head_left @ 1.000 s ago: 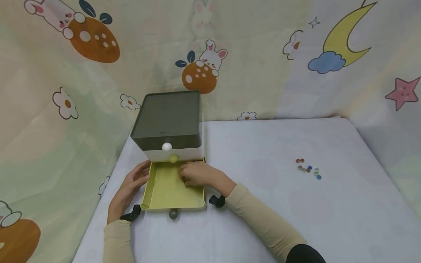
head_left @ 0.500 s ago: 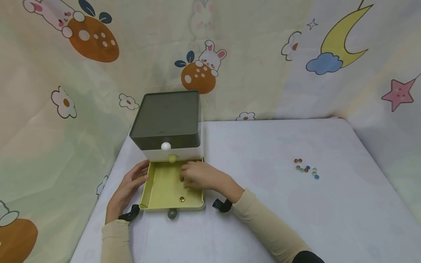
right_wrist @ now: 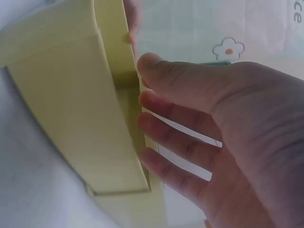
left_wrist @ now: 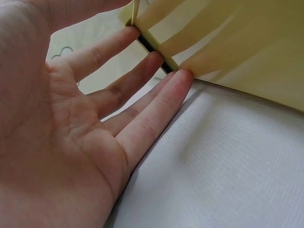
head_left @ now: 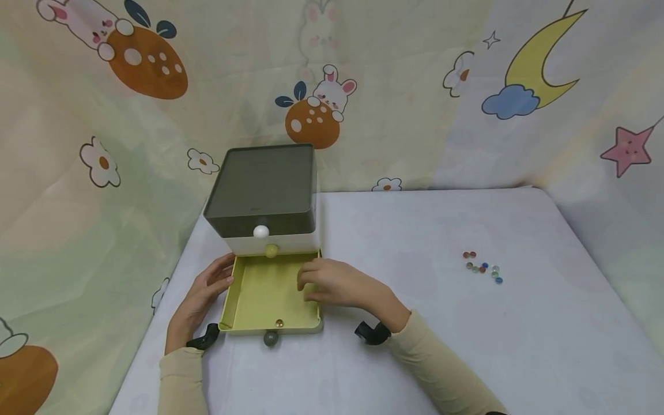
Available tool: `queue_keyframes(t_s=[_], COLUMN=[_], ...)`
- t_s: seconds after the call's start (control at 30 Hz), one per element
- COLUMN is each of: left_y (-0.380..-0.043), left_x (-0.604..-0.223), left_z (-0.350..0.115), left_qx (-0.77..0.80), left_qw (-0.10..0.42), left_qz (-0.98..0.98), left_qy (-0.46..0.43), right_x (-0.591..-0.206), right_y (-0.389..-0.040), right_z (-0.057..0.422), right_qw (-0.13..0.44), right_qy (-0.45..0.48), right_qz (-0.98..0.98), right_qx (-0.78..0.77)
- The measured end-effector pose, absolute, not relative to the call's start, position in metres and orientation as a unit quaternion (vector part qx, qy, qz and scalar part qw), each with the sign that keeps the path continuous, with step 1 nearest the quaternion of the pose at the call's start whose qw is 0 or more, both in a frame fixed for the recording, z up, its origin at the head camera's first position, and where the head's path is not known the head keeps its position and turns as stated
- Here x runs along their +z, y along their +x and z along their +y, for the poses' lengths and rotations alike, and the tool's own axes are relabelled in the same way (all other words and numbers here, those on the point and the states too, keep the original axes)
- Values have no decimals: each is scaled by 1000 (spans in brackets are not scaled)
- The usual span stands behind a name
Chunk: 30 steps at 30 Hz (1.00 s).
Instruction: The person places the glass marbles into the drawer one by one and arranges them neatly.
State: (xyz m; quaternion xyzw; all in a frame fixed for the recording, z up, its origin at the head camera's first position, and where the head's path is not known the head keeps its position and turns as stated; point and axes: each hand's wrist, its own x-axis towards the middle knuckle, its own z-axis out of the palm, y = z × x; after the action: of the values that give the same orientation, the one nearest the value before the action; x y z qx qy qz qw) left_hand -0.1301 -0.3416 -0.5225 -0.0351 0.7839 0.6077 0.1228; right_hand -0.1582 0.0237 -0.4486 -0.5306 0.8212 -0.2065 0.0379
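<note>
Marble [head_left: 279, 323] near drawer's front edge [head_left: 301, 331]

The right hand [head_left: 339, 282] could pass rightward over the tabletop [head_left: 404, 236]; beyond the drawer [head_left: 259, 294] the cabinet [head_left: 261, 187] blocks it.

The drawer [head_left: 259, 288] looks like smooth yellow plastic with a satin finish, pale streaks of light lying across its outer side. Behind it, the cabinet [head_left: 261, 184] seems plastic too, its grey-green top matt, its white body smooth. Above the drawer, the white knob [head_left: 261, 231] is glossy; at the drawer's front, the grey knob [head_left: 271, 338] has a softer shine. In the drawer, an amber marble [head_left: 279, 323] glints like glass; well right of the drawer, more marbles [head_left: 483, 269] look glassy. Under the drawer, the tabletop [head_left: 544, 323] wears matt white cloth, finely woven. The backdrop [head_left: 394, 104] beyond the drawer is dull printed fabric, softly creased.
</note>
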Motion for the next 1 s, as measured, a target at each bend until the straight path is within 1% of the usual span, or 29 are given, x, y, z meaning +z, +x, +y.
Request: queue_keyframes(t_s=[0.33, 0.73, 0.83, 1.0], left_y=[-130, -131, -131, -132], left_x=[-525, -524, -524, -527], left_z=[-342, -344, -345, -345], left_qx=[606, 614, 614, 621], left_qw=[119, 118, 116, 109], left_qz=[786, 779, 780, 776], left_qy=[-30, -41, -30, -7], right_x=[-447, -441, -439, -440], right_y=[-153, -150, -150, -153], right_z=[56, 103, 117, 142], right_qw=[18, 22, 16, 27], right_qy=[-516, -458, -445, -417], right_qz=[822, 848, 851, 850], right_qx=[-241, -266, -278, -321])
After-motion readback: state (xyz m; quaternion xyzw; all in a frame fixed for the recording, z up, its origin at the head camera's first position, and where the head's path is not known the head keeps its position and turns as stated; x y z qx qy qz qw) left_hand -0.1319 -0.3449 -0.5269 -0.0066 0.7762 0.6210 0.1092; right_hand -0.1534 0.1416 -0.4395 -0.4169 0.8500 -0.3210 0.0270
